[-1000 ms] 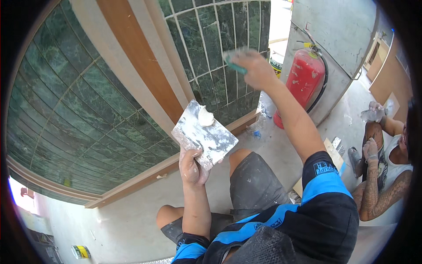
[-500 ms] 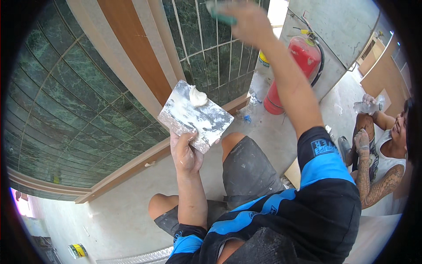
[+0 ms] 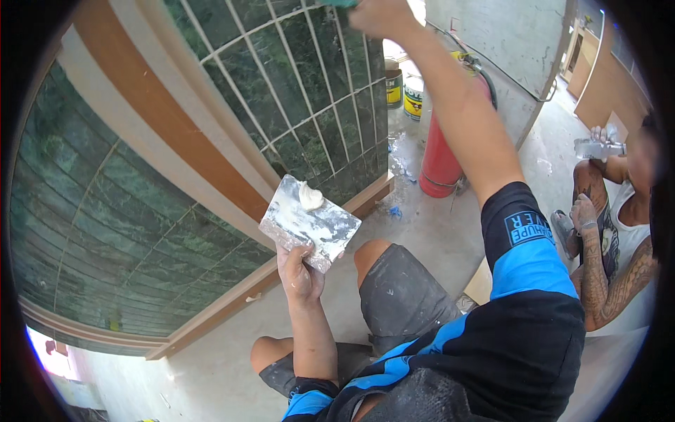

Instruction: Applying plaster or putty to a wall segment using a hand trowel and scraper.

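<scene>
My left hand [image 3: 301,273] grips a flat rectangular plate [image 3: 302,228] smeared with white paste, its thumb lying on the near edge. A thick dollop of white paste [image 3: 310,197] sits near the plate's far edge. My right hand [image 3: 383,17] is raised to the top edge of the view, its fingers closed on a green spreader [image 3: 339,3], mostly cut off by the frame. It is up against the dark green tiled wall [image 3: 295,77], which has pale grout lines; whether the spreader touches the tiles I cannot tell.
A brown wooden trim strip [image 3: 169,112] runs between two tiled faces. Beyond my right arm stand a red fire extinguisher [image 3: 441,158] and paint cans [image 3: 413,98]. At right, a person [image 3: 626,260] sits holding a clear bottle [image 3: 598,148]. Blue scraps [image 3: 396,211] lie on the floor.
The view has shifted, showing more of the tiled wall and the cans. My right hand, with the spreader, sits higher at the top edge. My left hand still holds the plate.
</scene>
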`<state>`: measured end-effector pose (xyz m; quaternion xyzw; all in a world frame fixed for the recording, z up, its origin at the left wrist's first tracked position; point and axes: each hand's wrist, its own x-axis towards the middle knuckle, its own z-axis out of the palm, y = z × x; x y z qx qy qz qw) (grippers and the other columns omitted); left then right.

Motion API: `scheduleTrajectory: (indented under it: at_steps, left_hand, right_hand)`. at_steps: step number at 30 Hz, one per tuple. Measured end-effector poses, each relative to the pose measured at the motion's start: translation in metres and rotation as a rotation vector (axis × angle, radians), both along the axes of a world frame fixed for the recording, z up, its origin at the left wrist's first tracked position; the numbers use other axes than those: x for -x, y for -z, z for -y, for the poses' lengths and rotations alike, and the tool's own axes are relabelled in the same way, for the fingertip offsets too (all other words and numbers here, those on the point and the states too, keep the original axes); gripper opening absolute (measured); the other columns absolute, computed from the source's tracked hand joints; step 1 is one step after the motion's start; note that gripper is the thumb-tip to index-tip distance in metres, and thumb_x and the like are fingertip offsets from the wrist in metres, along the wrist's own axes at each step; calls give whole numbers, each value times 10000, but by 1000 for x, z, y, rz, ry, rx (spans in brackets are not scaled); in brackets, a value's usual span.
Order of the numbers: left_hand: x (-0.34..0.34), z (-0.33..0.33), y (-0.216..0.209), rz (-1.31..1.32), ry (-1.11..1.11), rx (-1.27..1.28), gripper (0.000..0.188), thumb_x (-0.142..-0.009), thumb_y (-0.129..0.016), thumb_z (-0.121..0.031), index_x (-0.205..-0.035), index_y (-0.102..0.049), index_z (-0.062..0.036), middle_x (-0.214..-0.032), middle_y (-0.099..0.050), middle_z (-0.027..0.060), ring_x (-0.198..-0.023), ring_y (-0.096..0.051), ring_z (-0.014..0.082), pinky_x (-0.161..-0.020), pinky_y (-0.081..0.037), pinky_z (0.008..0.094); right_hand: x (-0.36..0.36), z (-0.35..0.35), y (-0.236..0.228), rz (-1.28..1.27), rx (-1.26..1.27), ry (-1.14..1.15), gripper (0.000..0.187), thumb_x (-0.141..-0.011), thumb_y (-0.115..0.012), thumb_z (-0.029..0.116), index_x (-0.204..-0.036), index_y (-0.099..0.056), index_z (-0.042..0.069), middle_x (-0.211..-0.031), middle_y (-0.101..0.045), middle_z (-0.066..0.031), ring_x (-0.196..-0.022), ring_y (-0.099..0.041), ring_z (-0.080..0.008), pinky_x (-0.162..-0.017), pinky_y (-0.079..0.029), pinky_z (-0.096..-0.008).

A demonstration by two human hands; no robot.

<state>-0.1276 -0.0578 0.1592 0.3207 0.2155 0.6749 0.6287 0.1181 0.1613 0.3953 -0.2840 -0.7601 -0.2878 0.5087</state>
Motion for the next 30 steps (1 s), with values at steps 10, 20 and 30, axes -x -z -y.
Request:
scheduleTrajectory:
  at_steps: [10, 20, 30]
  left_hand:
    - [-22, -3, -3, -97, 3, -27, 612, -762, -438, 38, -1357, -296, 17, -1226, -504, 206, -1028, -608, 350, -676, -615, 466]
    - [-25, 11, -3, -169, -15, 39, 607, -776, -473, 6, -1363, -320, -17, -1254, -505, 172, -1053, -597, 332, -655, -598, 440]
    - [-33, 13, -11, -92, -4, -20, 570, -778, -446, 26, -1333, -315, 34, -1194, -522, 211, -1017, -604, 367, -638, -595, 485]
  right_hand:
    - [-39, 70, 414, -203, 1085, 62, 435, -736, -558, 56, -1156, -645, 127, -981, -671, -170, -895, -636, -342, -796, -500, -428]
    - [-58, 208, 572, -1664, 1615, 397, 342, -692, -681, 94, -989, -612, -62, -968, -644, -141, -847, -626, -265, -741, -495, -366]
    - [-47, 212, 597, -874, 1558, 156, 214, -644, -675, 120, -829, -671, 12, -748, -687, -129, -682, -651, -242, -664, -495, -353]
